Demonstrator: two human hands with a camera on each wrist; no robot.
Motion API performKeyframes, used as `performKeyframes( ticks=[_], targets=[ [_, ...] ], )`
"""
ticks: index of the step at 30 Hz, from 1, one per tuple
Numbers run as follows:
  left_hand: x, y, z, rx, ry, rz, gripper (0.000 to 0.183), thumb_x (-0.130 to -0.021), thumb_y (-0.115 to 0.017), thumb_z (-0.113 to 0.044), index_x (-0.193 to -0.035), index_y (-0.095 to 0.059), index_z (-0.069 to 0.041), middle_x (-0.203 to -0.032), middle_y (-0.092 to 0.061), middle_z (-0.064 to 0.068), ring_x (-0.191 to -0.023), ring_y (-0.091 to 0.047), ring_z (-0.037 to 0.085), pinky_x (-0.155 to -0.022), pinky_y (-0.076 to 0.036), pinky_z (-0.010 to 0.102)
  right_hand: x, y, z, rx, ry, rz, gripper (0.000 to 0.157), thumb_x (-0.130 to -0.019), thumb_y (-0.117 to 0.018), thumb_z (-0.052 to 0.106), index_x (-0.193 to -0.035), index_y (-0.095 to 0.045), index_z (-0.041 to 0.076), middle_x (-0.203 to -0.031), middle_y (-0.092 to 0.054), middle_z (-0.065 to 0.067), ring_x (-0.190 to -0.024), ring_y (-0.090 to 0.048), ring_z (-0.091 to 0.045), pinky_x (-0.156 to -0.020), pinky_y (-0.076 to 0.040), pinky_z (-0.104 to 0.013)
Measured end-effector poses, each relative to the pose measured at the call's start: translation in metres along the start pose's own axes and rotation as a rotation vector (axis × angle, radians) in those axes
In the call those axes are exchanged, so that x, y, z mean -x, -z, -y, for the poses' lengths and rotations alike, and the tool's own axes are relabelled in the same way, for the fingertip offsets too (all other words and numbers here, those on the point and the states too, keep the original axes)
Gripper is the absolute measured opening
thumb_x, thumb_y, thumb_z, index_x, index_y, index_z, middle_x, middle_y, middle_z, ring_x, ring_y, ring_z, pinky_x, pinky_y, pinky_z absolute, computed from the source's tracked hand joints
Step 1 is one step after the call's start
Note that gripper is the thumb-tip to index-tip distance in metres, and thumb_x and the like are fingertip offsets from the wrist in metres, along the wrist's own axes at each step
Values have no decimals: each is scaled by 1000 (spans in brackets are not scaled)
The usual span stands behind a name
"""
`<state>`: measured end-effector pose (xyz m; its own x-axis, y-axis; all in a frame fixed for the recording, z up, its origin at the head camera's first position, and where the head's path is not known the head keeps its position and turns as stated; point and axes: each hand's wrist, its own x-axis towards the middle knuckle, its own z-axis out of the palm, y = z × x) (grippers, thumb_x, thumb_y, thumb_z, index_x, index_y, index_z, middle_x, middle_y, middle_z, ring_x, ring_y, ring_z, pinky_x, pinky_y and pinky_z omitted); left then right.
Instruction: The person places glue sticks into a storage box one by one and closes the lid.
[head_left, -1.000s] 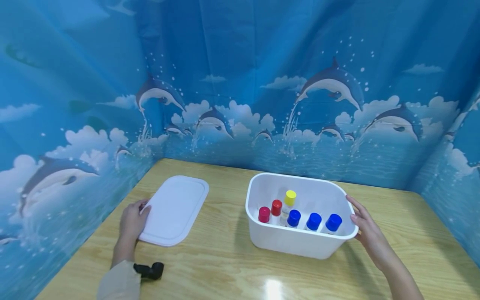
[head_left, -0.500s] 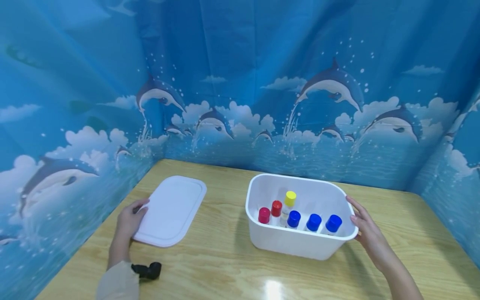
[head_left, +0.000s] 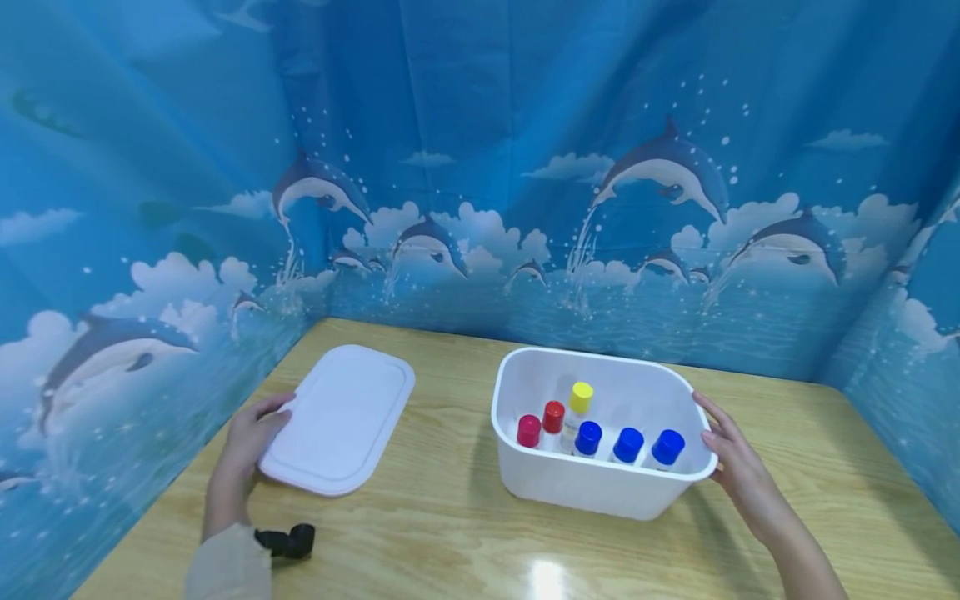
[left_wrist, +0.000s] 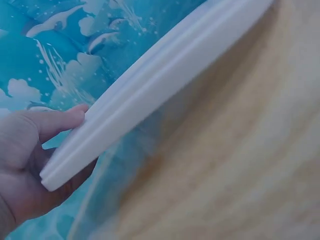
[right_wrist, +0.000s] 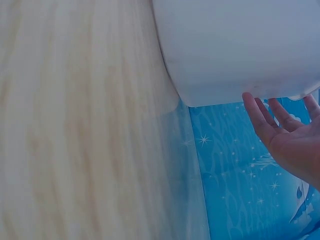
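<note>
On the left in the head view, my left hand (head_left: 246,437) grips the left edge of a flat white lid (head_left: 345,417) with rounded corners. In the left wrist view the thumb lies on top of the lid (left_wrist: 135,85) and the fingers pass beneath it. My right hand (head_left: 738,467) touches the right end of a white plastic bin (head_left: 585,483), its fingers fairly straight against the wall and rim. Inside the bin stand several small bottles: two with red caps (head_left: 553,417), one with a yellow cap (head_left: 581,397), others with blue caps (head_left: 627,445). Their lower parts are hidden.
Both lid and bin are at a wood-grain table (head_left: 450,533), with bare tabletop between them. A blue curtain (head_left: 480,167) printed with dolphins hangs behind and along both sides. A black strap piece (head_left: 288,542) sticks out from the left wrist.
My left hand has shifted left, drawing the lid a little the same way. The right hand, the bin and the bottles have hardly moved.
</note>
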<state>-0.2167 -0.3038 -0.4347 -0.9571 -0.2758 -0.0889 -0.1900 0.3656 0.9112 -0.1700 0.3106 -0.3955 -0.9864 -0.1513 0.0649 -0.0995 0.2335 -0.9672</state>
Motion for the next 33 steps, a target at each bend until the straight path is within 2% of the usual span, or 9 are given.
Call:
performKeyframes(
  ticks=[3, 6, 10, 13, 17, 23, 27, 33],
  targets=[
    [1, 3, -7, 33, 8, 31, 45, -98, -43, -19, -139, -37, -1, -143, -27, 23, -125, -30, 37, -96, -33, 46, 0, 0, 0, 3, -3, -2, 50, -101, -27, 30, -148, -9, 29, -148, -2, -22, -109, -33, 0, -92, -22, -68],
    [2, 5, -15, 16, 5, 56, 48, -97, -46, -23, -140, -36, -4, -145, -24, 21, -125, -30, 36, -90, -40, 39, 0, 0, 0, 3, -1, -4, 50, -101, -27, 30, -148, -9, 28, -148, -2, -22, -110, -33, -1, -92, -22, -69],
    [4, 4, -23, -28, -30, 77, 48, -96, -49, -19, -140, -36, -5, -146, -23, 21, -121, -34, 35, -76, -46, 26, 0, 0, 0, 6, 6, -3, 50, -101, -27, 29, -148, -9, 28, -148, -2, -23, -110, -33, 1, -92, -22, -68],
    [6, 3, -27, -26, -57, 84, 46, -96, -48, -15, -140, -37, -4, -145, -23, 22, -117, -38, 35, -71, -47, 22, 0, 0, -1, 10, 11, -4, 50, -101, -27, 29, -148, -10, 28, -148, -3, -23, -109, -34, 2, -92, -23, -67],
    [9, 2, -33, 9, -83, 83, 46, -97, -45, -17, -140, -35, -4, -145, -24, 21, -107, -47, 28, -72, -47, 24, 0, 0, -2, 9, 13, -5, 50, -101, -28, 29, -148, -10, 28, -148, -3, -22, -109, -34, 1, -92, -23, -68],
    [11, -1, -47, 111, -105, 93, 47, -98, -45, -18, -141, -34, -4, -140, -29, 23, -75, -59, 12, -65, -51, 29, 0, 0, -3, 10, 29, -10, 50, -101, -28, 28, -148, -11, 27, -148, -4, -23, -108, -36, 3, -92, -24, -66],
    [14, -4, -56, 162, -104, 99, 47, -98, -44, -16, -141, -33, -3, -136, -32, 24, -71, -59, 13, -64, -52, 30, 0, 0, -4, 15, 44, -12, 49, -102, -28, 26, -148, -12, 26, -147, -5, -24, -107, -37, 4, -91, -26, -64],
    [19, -11, -71, 216, -109, 103, 47, -98, -43, -16, -142, -32, -4, -135, -35, 23, -74, -61, 14, -65, -52, 30, 0, 0, -4, 13, 32, -9, 50, -101, -28, 28, -148, -11, 27, -147, -4, -24, -110, -34, 0, -91, -26, -65]
  ],
)
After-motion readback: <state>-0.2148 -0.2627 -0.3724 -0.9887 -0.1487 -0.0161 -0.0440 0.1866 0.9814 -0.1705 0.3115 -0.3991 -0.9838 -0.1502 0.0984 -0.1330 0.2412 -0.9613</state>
